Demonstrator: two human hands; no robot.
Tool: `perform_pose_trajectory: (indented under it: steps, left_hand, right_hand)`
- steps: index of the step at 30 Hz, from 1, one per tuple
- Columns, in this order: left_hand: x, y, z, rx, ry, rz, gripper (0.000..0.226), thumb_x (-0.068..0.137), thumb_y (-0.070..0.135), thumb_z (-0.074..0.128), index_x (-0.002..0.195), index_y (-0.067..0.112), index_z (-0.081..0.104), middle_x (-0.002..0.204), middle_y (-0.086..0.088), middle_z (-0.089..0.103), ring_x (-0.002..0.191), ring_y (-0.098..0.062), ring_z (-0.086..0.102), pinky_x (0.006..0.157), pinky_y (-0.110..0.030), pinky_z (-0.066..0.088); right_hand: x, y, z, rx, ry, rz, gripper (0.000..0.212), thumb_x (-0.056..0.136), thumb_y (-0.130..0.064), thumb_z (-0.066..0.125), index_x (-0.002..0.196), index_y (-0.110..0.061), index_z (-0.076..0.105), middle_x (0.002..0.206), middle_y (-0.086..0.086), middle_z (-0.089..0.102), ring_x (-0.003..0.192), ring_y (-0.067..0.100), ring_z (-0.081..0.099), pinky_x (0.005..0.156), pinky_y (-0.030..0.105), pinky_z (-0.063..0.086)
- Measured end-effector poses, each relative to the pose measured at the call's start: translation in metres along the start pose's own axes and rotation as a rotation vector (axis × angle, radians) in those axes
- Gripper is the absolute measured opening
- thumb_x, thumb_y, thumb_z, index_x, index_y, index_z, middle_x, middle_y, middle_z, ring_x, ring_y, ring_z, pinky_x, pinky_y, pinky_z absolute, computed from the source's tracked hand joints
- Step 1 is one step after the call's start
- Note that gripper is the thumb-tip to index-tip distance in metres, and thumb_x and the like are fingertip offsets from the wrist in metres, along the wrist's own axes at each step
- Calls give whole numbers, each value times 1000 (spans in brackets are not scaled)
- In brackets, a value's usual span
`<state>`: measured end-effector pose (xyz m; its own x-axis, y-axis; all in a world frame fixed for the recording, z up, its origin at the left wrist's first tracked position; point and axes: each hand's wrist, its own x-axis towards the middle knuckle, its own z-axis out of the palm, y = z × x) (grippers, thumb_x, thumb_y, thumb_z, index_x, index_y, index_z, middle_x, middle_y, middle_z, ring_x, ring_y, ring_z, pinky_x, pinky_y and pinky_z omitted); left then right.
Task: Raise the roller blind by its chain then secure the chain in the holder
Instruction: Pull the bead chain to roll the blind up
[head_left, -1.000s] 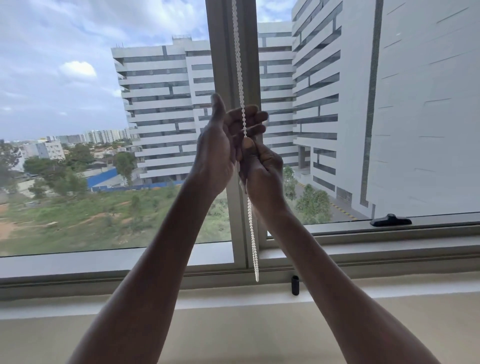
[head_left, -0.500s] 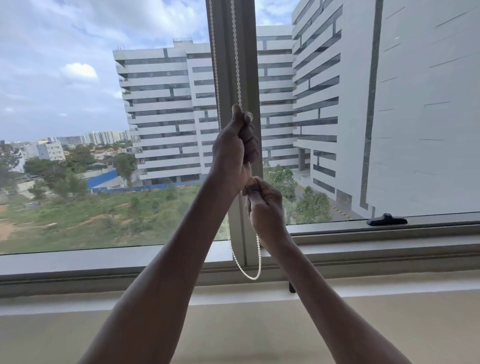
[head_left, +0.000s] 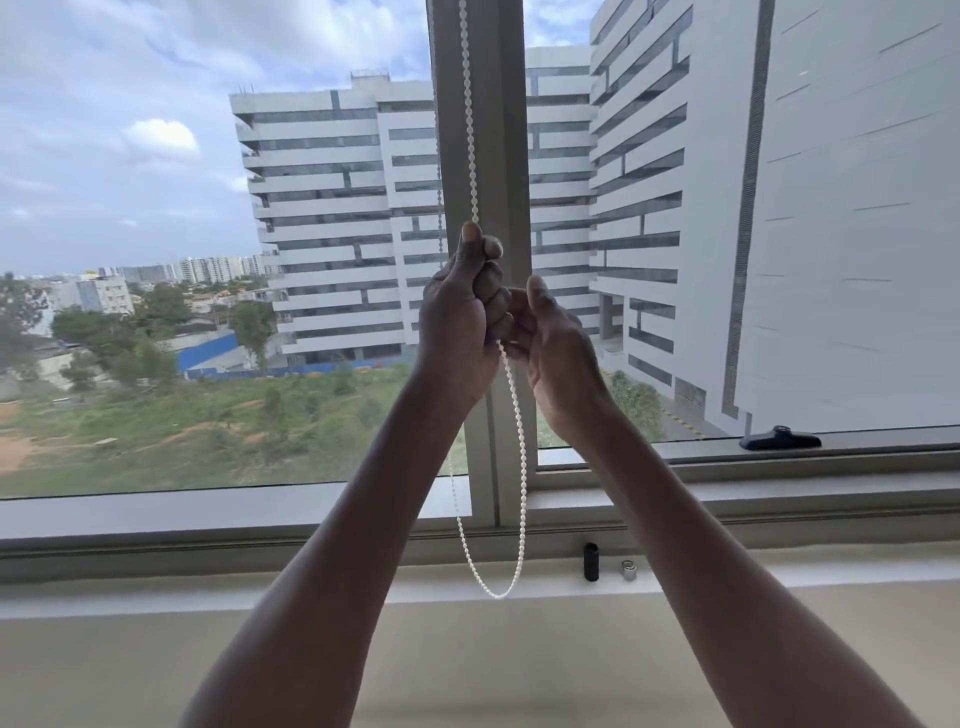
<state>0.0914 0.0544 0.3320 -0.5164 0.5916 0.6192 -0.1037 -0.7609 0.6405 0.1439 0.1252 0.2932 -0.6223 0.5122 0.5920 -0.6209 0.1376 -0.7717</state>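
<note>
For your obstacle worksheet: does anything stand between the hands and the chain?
Nothing visible does. The left hand already grips the chain in front of the window post, and the right hand is closed round it just below. The loop hangs free above the sill.

A person's left hand (head_left: 457, 317) grips a white bead chain (head_left: 470, 130) in a closed fist before the window's central mullion (head_left: 498, 156), while the right hand (head_left: 558, 343), fingers curled, meets it just beside. The chain's loop hangs below them, near the sill (head_left: 156, 587), where a small black cylinder (head_left: 591, 561) and a silver one (head_left: 629, 569) stand to the right.
</note>
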Motion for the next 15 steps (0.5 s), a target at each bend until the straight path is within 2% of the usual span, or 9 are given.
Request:
perform_pose_trajectory:
  steps: [1,3,7,10,12,15]
  left_hand:
    - [-3,-5,-1,-4,-7,9,36,106,31,36,77,16,52,39,13,26,31,1,17,29,-17,13]
    - [-10,-17,-6,26,5,18,37,106,31,36,76,17,52,39,14,28,31,2,19,29,-15,16]
    - [-30,-47,-16,86,59,-28,38,102,35,43,66,24,50,41,14,27,32,1,18,29,-15,17]
    - [-42,-65,-25,81,71,-65,48,103,33,44,55,26,51,42,15,28,33,1,18,30,-15,16]
    - [-46,-71,-30,88,77,-75,51,103,32,44,53,26,53,42,15,28,33,1,17,30,-16,15]
    - [-47,-72,-36,100,100,-78,48,101,34,45,55,26,57,42,14,25,33,0,17,30,-15,16]
  right_hand:
    - [6,-9,2,11,10,-12,47,106,-33,31,109,-3,67,101,23,69,89,25,62,80,37,46]
    - [16,-26,6,60,13,-28,46,106,-33,33,107,-2,67,98,22,70,92,30,61,83,40,47]
    - [26,-47,15,94,-76,16,44,105,-34,34,103,-4,66,77,8,73,68,22,64,62,31,47]
    - [24,-41,17,111,-59,103,40,105,-34,37,102,-8,67,60,0,61,44,11,45,43,23,34]
    - [21,-32,15,143,-54,143,37,104,-33,39,99,-8,66,57,-2,52,40,10,35,40,21,28]
    - [22,-26,14,152,-86,173,35,104,-31,40,97,-7,65,59,0,51,43,12,35,44,24,26]
